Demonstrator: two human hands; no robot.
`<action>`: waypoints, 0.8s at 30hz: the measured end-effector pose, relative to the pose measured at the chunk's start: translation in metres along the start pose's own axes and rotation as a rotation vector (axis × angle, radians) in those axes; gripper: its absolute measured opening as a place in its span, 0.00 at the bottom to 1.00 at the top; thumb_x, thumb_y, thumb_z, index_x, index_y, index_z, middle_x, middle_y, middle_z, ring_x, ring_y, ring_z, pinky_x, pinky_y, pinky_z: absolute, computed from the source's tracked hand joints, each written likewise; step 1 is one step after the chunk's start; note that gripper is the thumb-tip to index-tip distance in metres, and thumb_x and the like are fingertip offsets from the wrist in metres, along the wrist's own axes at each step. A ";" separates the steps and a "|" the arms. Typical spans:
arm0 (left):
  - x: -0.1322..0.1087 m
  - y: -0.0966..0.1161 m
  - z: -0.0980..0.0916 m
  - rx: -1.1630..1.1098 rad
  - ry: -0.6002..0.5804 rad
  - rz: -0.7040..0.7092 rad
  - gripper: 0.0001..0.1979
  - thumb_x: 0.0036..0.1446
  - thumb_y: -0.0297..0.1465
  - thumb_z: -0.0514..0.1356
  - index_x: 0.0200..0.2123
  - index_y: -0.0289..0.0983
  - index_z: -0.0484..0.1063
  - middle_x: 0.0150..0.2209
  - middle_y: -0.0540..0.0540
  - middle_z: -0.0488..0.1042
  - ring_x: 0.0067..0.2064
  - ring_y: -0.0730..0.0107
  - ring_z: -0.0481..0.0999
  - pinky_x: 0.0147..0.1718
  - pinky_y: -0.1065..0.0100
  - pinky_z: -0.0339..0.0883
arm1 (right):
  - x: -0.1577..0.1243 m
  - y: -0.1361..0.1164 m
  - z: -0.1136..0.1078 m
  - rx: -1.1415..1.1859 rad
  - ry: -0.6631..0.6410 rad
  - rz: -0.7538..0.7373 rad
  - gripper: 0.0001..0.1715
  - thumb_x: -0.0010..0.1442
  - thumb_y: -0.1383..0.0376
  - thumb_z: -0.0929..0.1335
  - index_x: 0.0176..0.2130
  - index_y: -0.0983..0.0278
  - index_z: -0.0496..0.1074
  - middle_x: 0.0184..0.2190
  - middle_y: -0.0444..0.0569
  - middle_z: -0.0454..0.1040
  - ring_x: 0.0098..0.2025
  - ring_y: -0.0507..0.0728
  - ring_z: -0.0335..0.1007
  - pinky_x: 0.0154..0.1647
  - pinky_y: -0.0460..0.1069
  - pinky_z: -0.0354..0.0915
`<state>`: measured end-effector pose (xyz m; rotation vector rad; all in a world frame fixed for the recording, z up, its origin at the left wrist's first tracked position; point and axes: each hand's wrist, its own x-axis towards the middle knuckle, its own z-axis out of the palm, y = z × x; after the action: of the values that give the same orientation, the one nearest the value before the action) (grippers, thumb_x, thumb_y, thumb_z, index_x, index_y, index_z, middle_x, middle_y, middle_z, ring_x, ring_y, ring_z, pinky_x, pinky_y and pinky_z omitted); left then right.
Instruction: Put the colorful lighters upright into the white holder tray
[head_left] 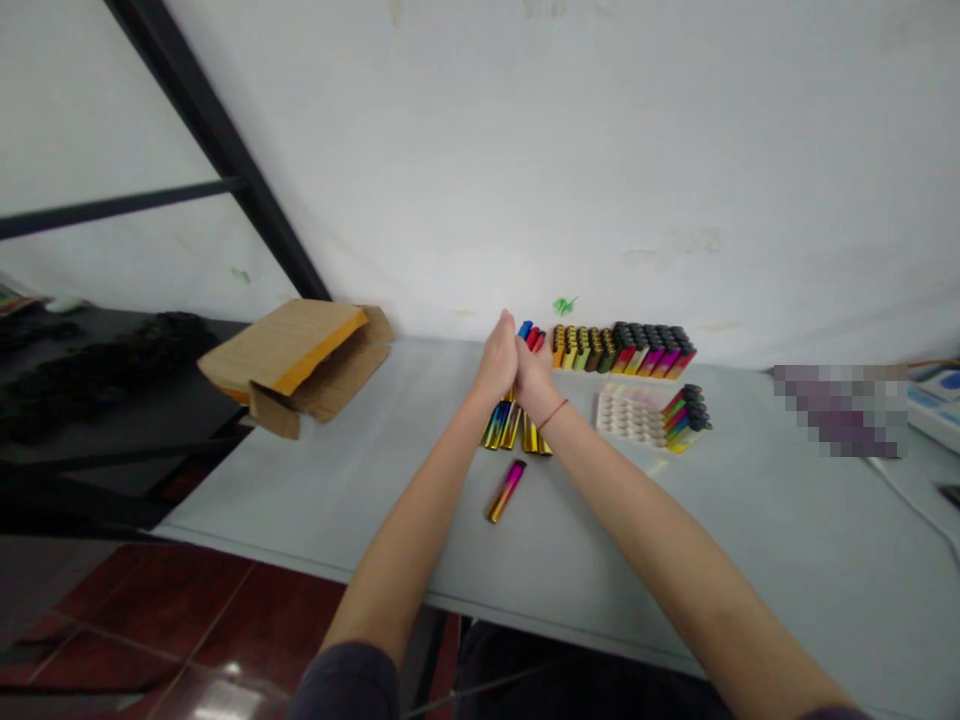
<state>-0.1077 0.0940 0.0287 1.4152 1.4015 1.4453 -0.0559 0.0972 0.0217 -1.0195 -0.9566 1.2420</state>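
Observation:
My left hand (498, 360) and my right hand (534, 374) are close together over a bunch of shiny metallic lighters (511, 425), thumb sides touching. Both hands appear to be closed around part of the bunch, though most of the fingers are hidden. Blue and red lighter ends show just past the hands, and gold and blue ends stick out beneath the wrists. One pink-and-gold lighter (506, 491) lies apart, nearer the table's front edge. To the right is a white tray (628, 415) with round holes, its right end filled with several colourful lighters (685, 418).
Behind the tray, rows of upright lighters (622, 350) stand by the wall. An open cardboard box (292, 350) lies on its side at the left of the grey table (405, 480). A black metal frame (225, 150) rises at the left. A white cable (911, 500) runs along the right.

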 end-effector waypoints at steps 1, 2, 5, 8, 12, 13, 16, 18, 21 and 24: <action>0.000 0.001 -0.007 -0.008 0.034 -0.001 0.29 0.70 0.47 0.42 0.62 0.39 0.66 0.66 0.40 0.67 0.69 0.59 0.62 0.66 0.58 0.55 | -0.002 -0.004 -0.004 -0.020 0.070 -0.009 0.12 0.58 0.60 0.65 0.44 0.57 0.61 0.32 0.41 0.69 0.35 0.55 0.71 0.35 0.50 0.70; -0.001 0.000 -0.015 -0.013 0.069 -0.002 0.28 0.70 0.45 0.41 0.62 0.39 0.67 0.64 0.41 0.68 0.67 0.61 0.65 0.65 0.59 0.57 | -0.006 -0.010 -0.010 -0.102 0.142 -0.047 0.13 0.58 0.61 0.67 0.43 0.57 0.62 0.31 0.41 0.68 0.33 0.55 0.70 0.33 0.49 0.70; 0.000 -0.008 -0.038 -0.005 0.163 -0.015 0.26 0.71 0.42 0.40 0.55 0.39 0.71 0.56 0.41 0.75 0.60 0.63 0.71 0.61 0.61 0.61 | -0.042 -0.034 -0.040 -0.451 -0.089 -0.269 0.12 0.56 0.60 0.71 0.38 0.60 0.65 0.29 0.42 0.68 0.33 0.56 0.68 0.36 0.51 0.69; 0.003 -0.025 -0.054 0.003 0.200 -0.059 0.23 0.69 0.42 0.44 0.48 0.38 0.75 0.49 0.41 0.79 0.55 0.63 0.75 0.58 0.63 0.64 | -0.100 -0.053 -0.077 -0.789 -0.763 -0.417 0.10 0.58 0.66 0.71 0.41 0.62 0.70 0.31 0.45 0.74 0.33 0.57 0.71 0.37 0.51 0.69; 0.008 -0.045 -0.057 0.006 0.102 -0.089 0.20 0.66 0.40 0.48 0.42 0.37 0.77 0.47 0.41 0.80 0.53 0.62 0.77 0.58 0.61 0.65 | -0.163 -0.055 -0.105 -1.123 -1.303 -0.663 0.09 0.64 0.68 0.69 0.46 0.61 0.71 0.50 0.52 0.76 0.41 0.56 0.75 0.40 0.49 0.68; 0.007 -0.048 -0.055 0.010 0.079 -0.093 0.19 0.66 0.39 0.48 0.42 0.37 0.77 0.47 0.41 0.80 0.54 0.62 0.77 0.59 0.61 0.64 | -0.170 -0.053 -0.106 -1.182 -1.327 -0.704 0.07 0.66 0.67 0.69 0.46 0.62 0.71 0.47 0.51 0.78 0.40 0.56 0.75 0.39 0.49 0.67; 0.003 -0.050 -0.051 0.029 0.030 -0.106 0.19 0.66 0.39 0.49 0.44 0.37 0.77 0.52 0.40 0.79 0.59 0.61 0.74 0.63 0.60 0.61 | -0.176 -0.048 -0.103 -1.328 -1.322 -0.898 0.03 0.70 0.67 0.66 0.43 0.62 0.71 0.36 0.47 0.79 0.34 0.55 0.73 0.34 0.50 0.65; -0.003 -0.046 -0.054 0.060 -0.026 -0.077 0.20 0.66 0.40 0.49 0.48 0.37 0.76 0.56 0.39 0.76 0.62 0.60 0.71 0.65 0.59 0.57 | -0.171 -0.049 -0.101 -1.348 -1.332 -1.022 0.05 0.70 0.68 0.65 0.41 0.63 0.71 0.32 0.46 0.77 0.30 0.55 0.71 0.31 0.50 0.62; -0.020 -0.039 -0.073 0.164 -0.209 0.047 0.24 0.64 0.45 0.54 0.56 0.38 0.72 0.64 0.39 0.69 0.68 0.57 0.63 0.69 0.56 0.49 | -0.156 -0.057 -0.106 -1.322 -1.306 -1.097 0.05 0.70 0.68 0.66 0.40 0.63 0.72 0.30 0.46 0.76 0.29 0.54 0.71 0.30 0.50 0.62; -0.046 -0.034 -0.091 0.295 -0.423 0.172 0.36 0.57 0.52 0.61 0.64 0.40 0.66 0.72 0.39 0.55 0.74 0.52 0.47 0.72 0.54 0.41 | -0.131 -0.070 -0.117 -1.305 -1.160 -1.052 0.05 0.70 0.67 0.65 0.45 0.63 0.72 0.36 0.51 0.79 0.34 0.56 0.75 0.36 0.51 0.66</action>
<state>-0.1937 0.0361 -0.0003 1.9363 1.2740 0.9789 0.0637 -0.0455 0.0536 -0.3348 -2.9072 0.0204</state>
